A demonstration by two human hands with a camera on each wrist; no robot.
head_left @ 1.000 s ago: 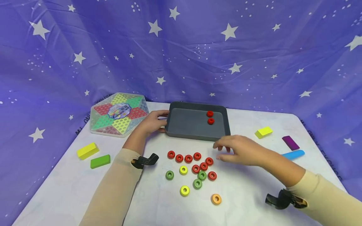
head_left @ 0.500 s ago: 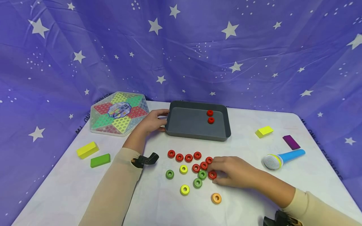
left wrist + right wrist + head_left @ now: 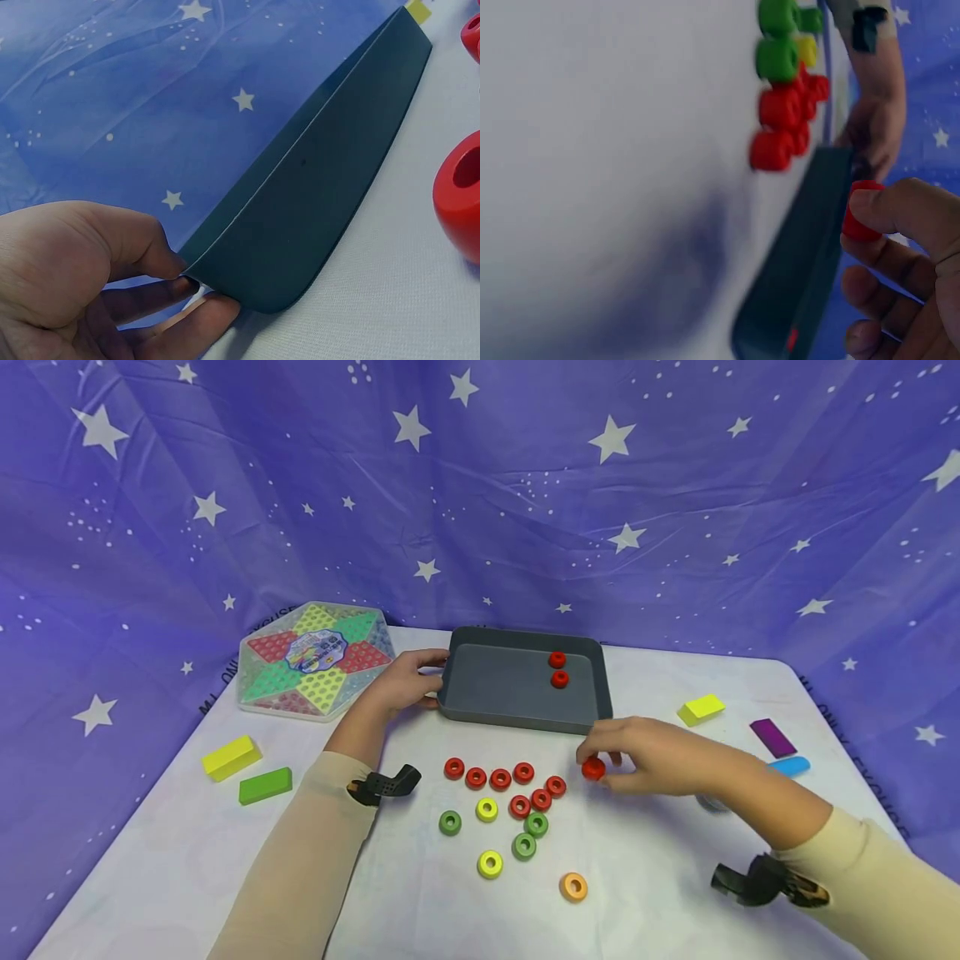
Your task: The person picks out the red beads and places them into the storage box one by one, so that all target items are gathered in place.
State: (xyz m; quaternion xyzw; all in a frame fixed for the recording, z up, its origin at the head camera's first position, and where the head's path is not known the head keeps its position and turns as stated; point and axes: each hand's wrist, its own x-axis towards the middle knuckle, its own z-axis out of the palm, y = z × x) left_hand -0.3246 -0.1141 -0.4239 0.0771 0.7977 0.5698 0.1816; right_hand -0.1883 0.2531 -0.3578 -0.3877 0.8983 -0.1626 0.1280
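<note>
The right hand (image 3: 648, 758) pinches a red bead (image 3: 593, 768) just in front of the near right corner of the gray tray (image 3: 495, 685), which lies longways by the far edge of the tabletop (image 3: 660, 893), its left end gripped by the left hand (image 3: 407, 681).

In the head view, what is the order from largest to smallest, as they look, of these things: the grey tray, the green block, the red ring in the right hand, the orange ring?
1. Grey tray
2. Green block
3. Red ring and orange ring, unranked: nearly alike, and the right hand partly covers the red.
</note>
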